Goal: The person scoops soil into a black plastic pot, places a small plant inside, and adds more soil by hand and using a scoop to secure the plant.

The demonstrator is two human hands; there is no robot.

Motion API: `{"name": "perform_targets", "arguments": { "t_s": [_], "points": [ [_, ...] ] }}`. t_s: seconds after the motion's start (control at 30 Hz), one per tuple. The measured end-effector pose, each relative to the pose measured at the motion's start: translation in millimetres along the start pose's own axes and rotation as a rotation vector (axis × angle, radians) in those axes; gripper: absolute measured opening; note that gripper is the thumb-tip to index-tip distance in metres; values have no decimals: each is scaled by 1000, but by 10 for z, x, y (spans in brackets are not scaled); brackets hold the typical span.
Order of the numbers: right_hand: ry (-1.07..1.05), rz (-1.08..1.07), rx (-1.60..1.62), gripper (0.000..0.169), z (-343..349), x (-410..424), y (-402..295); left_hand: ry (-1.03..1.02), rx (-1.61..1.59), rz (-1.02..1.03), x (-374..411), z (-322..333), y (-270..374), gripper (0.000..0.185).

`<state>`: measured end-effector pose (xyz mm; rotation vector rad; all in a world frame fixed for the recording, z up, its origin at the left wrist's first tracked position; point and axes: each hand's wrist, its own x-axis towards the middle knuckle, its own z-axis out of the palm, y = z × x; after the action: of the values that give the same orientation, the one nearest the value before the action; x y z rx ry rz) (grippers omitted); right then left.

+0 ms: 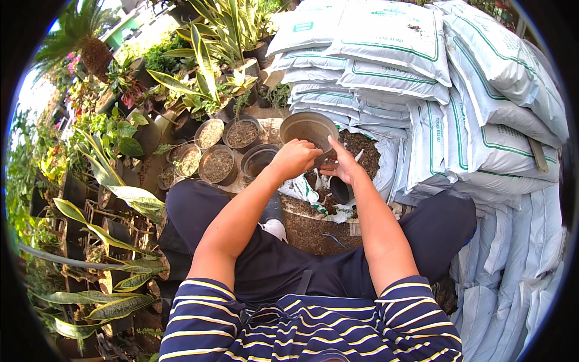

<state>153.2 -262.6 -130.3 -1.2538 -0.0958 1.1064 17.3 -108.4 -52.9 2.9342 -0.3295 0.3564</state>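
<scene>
In front of me, a grey-brown plastic plant pot (296, 129) is tilted so its inside faces me. My left hand (298, 156) is curled over the near rim, its fingertips partly hidden. My right hand (344, 162) holds the pot's right side, thumb by the rim and the other fingers spread lower down. Under and behind my right hand lies an open white sack (386, 167) of dark potting soil (367, 151). A small black pot (340, 190) rests on its side in that soil, below the right palm.
Left of my hands stand several soil-filled pots (218, 165) and a dark pot (258, 162) with little visible inside. Stacked white sacks (389, 40) rise ahead and to the right. Potted snake plants (206, 68) crowd the left. A blue string (334, 240) lies on the ground.
</scene>
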Motion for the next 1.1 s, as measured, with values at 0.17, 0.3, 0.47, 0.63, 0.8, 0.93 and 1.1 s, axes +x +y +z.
{"name": "perform_targets", "arguments": {
  "t_s": [0.17,0.3,0.47,0.63,0.8,0.93,1.1],
  "points": [
    [170,-33,-8,43,-349,269,152,51,-98,50,140,96,-11,21],
    [252,-54,-153,52,-223,63,115,294,5,-343,82,173,-82,50],
    [113,-80,-122,62,-262,124,235,35,-382,-949,-20,383,-522,53],
    [22,-49,-254,54,-331,18,250,-246,-396,-1077,-144,420,-688,37],
    [151,-29,-387,61,-634,-6,216,-494,-550,-850,-235,319,-604,33],
    [263,-121,-977,73,-1018,89,331,-710,-582,-697,-281,406,-392,35],
    [229,76,-1490,91,-757,-163,644,-857,-404,-510,-600,958,-327,40]
  ]
}}
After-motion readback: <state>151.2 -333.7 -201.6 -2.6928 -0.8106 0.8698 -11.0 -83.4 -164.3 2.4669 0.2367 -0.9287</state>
